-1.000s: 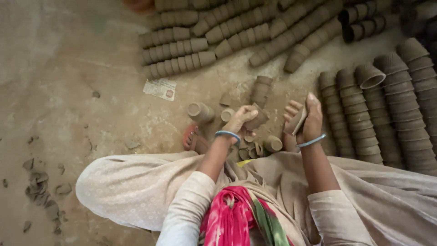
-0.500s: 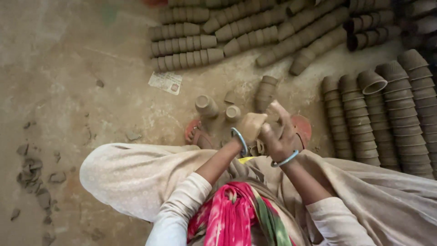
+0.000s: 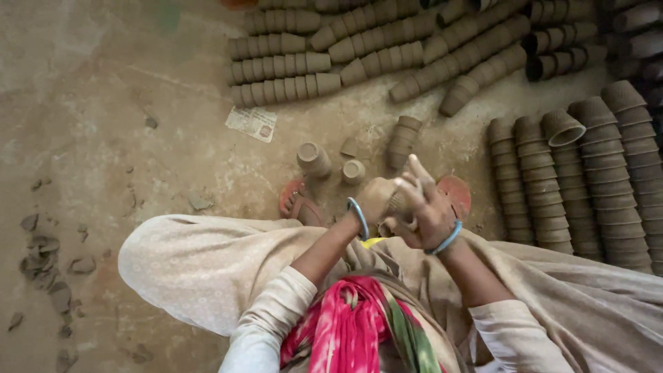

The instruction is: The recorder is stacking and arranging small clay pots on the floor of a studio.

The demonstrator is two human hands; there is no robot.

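Note:
My left hand (image 3: 376, 200) and my right hand (image 3: 428, 211) are pressed together in front of me, above my knees. Between them they grip a small brown clay cup (image 3: 397, 205), mostly hidden by the fingers. One finger of the right hand sticks up. Each wrist wears a blue bangle. Just beyond the hands, on the floor, lie two loose clay cups (image 3: 312, 157) (image 3: 353, 170) and a short stack of cups (image 3: 402, 138).
Long rows of nested clay cups (image 3: 283, 88) lie across the top of the floor. More stacks (image 3: 594, 173) stand in columns at the right. A paper scrap (image 3: 252, 123) lies at the left. Red sandals (image 3: 293, 204) show under my clothing. Clay crumbs (image 3: 41, 249) dot the far left.
The hands were apart, the left low among the loose cups and the right raised. They have come together around one cup. The view has shifted slightly.

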